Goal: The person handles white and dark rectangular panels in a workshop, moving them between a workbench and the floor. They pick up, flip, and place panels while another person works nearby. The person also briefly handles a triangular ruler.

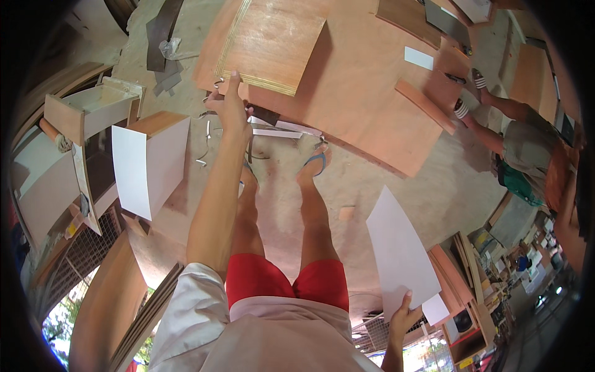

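Observation:
My left hand point(229, 105) reaches forward to the near left corner of a thick plywood piece point(273, 46) with layered edges. Its fingers are curled, and thin curling strips show about them; what they grip is not clear. The plywood piece lies on a large, flat wooden sheet point(365, 93) on the floor. Low on the right, my right hand point(404, 317) holds a long white sheet point(400, 248) by its near end, thumb on its face. This sheet hangs tilted beside my leg.
White offcut strips point(279, 131) lie by my feet. On the left stand a white-sided box point(152, 164) and an open wooden drawer point(93, 111). A person in striped footwear point(462, 110) is at the right, near a loose plank point(424, 106) and a small white piece point(419, 57).

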{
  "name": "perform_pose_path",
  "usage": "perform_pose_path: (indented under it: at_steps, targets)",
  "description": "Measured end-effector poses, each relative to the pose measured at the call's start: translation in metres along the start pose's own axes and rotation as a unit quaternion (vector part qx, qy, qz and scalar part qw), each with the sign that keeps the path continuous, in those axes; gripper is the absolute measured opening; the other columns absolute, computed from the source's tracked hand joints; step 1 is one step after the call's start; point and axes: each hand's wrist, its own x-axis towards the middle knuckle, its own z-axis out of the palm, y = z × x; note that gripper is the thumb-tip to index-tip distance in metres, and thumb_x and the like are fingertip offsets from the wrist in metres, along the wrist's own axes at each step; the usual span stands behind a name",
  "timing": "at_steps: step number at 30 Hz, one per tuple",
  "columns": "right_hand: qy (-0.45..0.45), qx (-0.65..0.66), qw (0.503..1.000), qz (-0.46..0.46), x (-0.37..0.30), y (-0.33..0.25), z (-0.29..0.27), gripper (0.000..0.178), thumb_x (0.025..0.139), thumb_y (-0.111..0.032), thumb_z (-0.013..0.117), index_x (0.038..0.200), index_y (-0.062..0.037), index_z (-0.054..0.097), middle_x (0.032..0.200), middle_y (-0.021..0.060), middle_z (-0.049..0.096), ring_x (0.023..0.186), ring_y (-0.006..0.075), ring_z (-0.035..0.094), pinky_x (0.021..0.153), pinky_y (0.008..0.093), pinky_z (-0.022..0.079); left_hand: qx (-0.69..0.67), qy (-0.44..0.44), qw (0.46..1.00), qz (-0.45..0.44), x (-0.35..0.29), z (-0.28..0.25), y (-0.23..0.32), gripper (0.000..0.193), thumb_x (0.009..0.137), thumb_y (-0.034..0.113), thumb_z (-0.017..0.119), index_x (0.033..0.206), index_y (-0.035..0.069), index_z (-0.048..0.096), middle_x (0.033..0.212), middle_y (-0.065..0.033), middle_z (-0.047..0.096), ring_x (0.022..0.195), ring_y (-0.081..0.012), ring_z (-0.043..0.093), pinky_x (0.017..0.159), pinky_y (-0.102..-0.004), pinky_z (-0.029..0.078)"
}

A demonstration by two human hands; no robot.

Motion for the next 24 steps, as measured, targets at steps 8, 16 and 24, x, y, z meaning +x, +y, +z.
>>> perform_pose_path:
  at_steps: [8, 16, 24]
  targets:
    - [-0.052, -0.014, 0.999, -0.005, 0.052, 0.022, -0.011, 0.041, 0.108, -0.025, 0.062, 0.122, 0.0138, 0.066, 0.113, 0.0190, 0.072, 0.102, 0.0234, 0.067, 0.089, 0.0383, 0.053, -0.015, -0.021, 1.000, 0.016, 0.001, 0.018, -0.006, 0.102, 0.087, 0.030, 0.088, 0.148, 0.010, 0.009, 0.127, -0.0236, 0.052, 0.090, -0.0251, 0.066, 0.063, -0.0331, 0.054]
    - [-0.052, -0.021, 0.998, -0.024, 0.075, 0.015, 0.004, 0.040, 0.108, -0.023, 0.062, 0.120, 0.0146, 0.067, 0.110, 0.0195, 0.074, 0.100, 0.0231, 0.068, 0.088, 0.0380, 0.053, -0.007, -0.090, 0.994, 0.058, 0.010, 0.012, -0.002, 0.103, 0.094, 0.014, 0.082, 0.153, 0.014, -0.003, 0.129, -0.0202, 0.054, 0.105, -0.0284, 0.065, 0.094, -0.0453, 0.062]
    - [-0.058, 0.007, 0.998, -0.012, 0.074, 0.019, 0.009, 0.038, 0.107, -0.021, 0.063, 0.120, 0.0141, 0.067, 0.110, 0.0192, 0.074, 0.100, 0.0231, 0.068, 0.088, 0.0384, 0.054, -0.004, -0.142, 0.990, 0.004, -0.005, 0.009, 0.016, 0.116, 0.092, 0.013, 0.083, 0.157, 0.014, -0.014, 0.140, -0.0225, 0.051, 0.116, -0.0292, 0.064, 0.103, -0.0470, 0.058]
